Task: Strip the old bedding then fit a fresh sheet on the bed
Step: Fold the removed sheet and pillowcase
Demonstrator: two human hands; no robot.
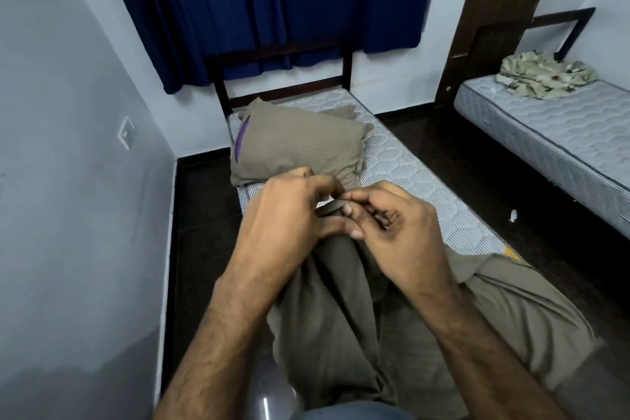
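Clearly both hands were together over the middle of the bed, the left hand (pixel 293 211) and right hand (pixel 392 225) each pinching the hem of the brown sheet (pixel 327 310), which hung bunched from them and trailed across the foot end of the bare mattress (pixel 409 170). The pillow (pixel 296 147) lay at the head end, near the headboard (pixel 279 54). To do this well, I judged they should find one corner, work along the hem until the edge ran flat, then spread it square to the mattress corners.
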